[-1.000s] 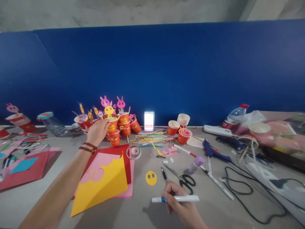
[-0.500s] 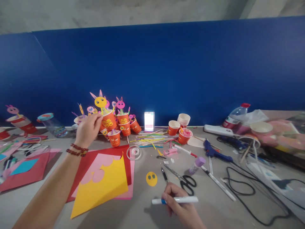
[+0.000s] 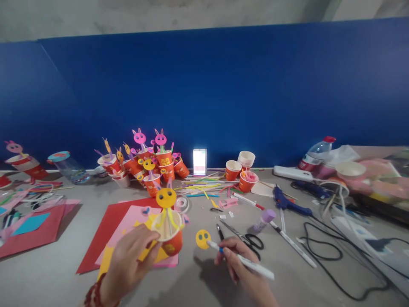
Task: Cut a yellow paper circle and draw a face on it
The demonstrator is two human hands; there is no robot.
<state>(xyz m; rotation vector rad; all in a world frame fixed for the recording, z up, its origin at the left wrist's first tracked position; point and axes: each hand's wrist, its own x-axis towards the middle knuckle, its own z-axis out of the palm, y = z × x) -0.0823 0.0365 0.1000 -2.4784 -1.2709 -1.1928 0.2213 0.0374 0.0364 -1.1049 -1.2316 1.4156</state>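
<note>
My left hand [image 3: 132, 256] grips the rim of a red paper cup [image 3: 173, 245], tilted above the sheets. A yellow rabbit face [image 3: 166, 198] on a stem stands up from this cup. My right hand [image 3: 238, 260] holds a white marker [image 3: 255, 267] with a blue band, its left end beside a yellow paper disc [image 3: 203, 239] with two dark eyes lying on the table. Yellow paper [image 3: 105, 262], partly hidden by my left hand, lies over pink paper [image 3: 128, 221] and red paper [image 3: 105, 226].
Decorated cups [image 3: 165, 158] stand at the back left. Black scissors [image 3: 252, 241], a glue stick [image 3: 266, 218] and a blue glue gun [image 3: 286, 204] lie right of centre, with a black cable [image 3: 322, 259] looping at the right. Coloured sticks [image 3: 204, 186] are scattered behind.
My left hand has brought the yellow rabbit cup from the back group toward me, over the paper sheets. The marker in my right hand has tilted, its left end now close to the yellow disc.
</note>
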